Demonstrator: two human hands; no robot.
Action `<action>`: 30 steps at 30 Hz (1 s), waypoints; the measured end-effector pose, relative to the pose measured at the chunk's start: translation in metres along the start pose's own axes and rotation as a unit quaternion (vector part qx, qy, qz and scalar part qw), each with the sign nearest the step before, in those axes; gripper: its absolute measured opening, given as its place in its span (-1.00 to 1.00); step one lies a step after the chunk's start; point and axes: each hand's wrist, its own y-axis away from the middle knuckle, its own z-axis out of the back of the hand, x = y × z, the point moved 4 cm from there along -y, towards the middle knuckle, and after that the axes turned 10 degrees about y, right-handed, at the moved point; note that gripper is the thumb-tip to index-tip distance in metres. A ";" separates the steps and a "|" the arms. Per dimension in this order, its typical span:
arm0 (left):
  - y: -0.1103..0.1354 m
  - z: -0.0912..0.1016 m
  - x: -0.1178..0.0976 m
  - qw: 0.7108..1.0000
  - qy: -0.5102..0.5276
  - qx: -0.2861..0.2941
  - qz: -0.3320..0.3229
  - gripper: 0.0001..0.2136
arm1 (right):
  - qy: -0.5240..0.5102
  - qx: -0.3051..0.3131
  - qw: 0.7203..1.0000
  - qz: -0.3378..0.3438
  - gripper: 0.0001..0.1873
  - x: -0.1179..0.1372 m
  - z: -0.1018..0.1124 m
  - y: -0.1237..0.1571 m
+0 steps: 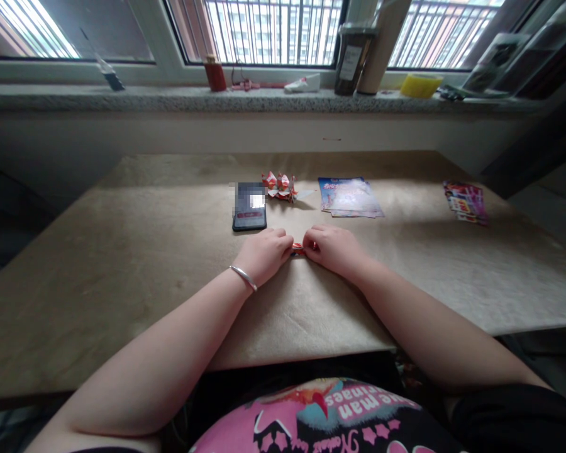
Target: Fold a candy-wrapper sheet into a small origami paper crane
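Between my two hands, low on the table, is a small narrow piece of folded red-and-white paper (pixel 297 250). My left hand (pixel 265 255), with a silver bangle on its wrist, pinches the paper's left end. The right end is held by the curled fingers of my right hand (pixel 332 248). Most of the paper is hidden behind the fingers. Just beyond my left hand lies a dark phone (pixel 249 217) with its screen lit. Folded red-and-white paper figures (pixel 279 184) stand to the right of the phone.
A few blue-and-pink printed sheets (pixel 351 196) lie beyond my right hand. Colourful printed cards (pixel 466 202) rest at the table's (pixel 136 264) far right. Along the stone windowsill (pixel 273 100) stand a red container (pixel 215 74), a dark lidded jar (pixel 353 60) and a yellow tape roll (pixel 421 85).
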 end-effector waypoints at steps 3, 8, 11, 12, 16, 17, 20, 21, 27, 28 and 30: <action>0.000 0.000 0.000 1.000 -0.009 0.005 0.000 -0.78 | -0.003 0.011 1.000 -0.002 -0.90 -0.005 0.001 0.001; -0.001 0.000 0.000 1.000 -0.015 0.007 0.000 -0.78 | 0.003 0.016 1.000 -0.002 -0.89 -0.006 0.003 0.000; 0.000 0.001 0.001 1.000 -0.009 0.014 0.010 -0.81 | 0.010 0.020 1.000 -0.008 -0.88 -0.006 0.002 0.000; 0.000 0.001 0.002 1.000 -0.007 0.017 0.012 -0.82 | 0.012 0.023 1.000 -0.011 -0.88 -0.007 0.002 0.000; 0.002 0.003 0.002 1.000 0.001 0.025 0.012 -0.81 | 0.014 0.030 0.999 -0.017 -0.90 -0.010 -0.001 0.001; 0.002 0.003 0.003 1.000 0.003 0.027 0.013 -0.80 | 0.014 0.029 0.999 -0.016 -0.91 -0.010 -0.001 0.001; 0.002 0.002 0.004 0.999 0.009 0.026 0.019 -0.78 | 0.005 0.015 1.000 0.000 -0.91 -0.009 -0.001 0.001; 0.001 0.002 0.005 0.999 0.012 0.024 0.023 -0.78 | -0.004 0.008 1.000 0.012 -0.90 -0.007 -0.001 0.002; 0.000 0.001 0.011 0.996 0.071 0.013 0.048 -0.81 | -0.114 -0.032 0.992 0.042 -0.87 -0.002 0.000 0.002; 0.000 0.001 0.011 0.995 0.085 0.012 0.047 -0.81 | -0.132 -0.033 0.990 0.038 -0.84 -0.001 0.000 0.003; -0.001 0.001 0.011 0.993 0.108 0.011 0.038 -0.82 | -0.159 -0.032 0.986 0.033 -0.78 -0.002 -0.001 0.003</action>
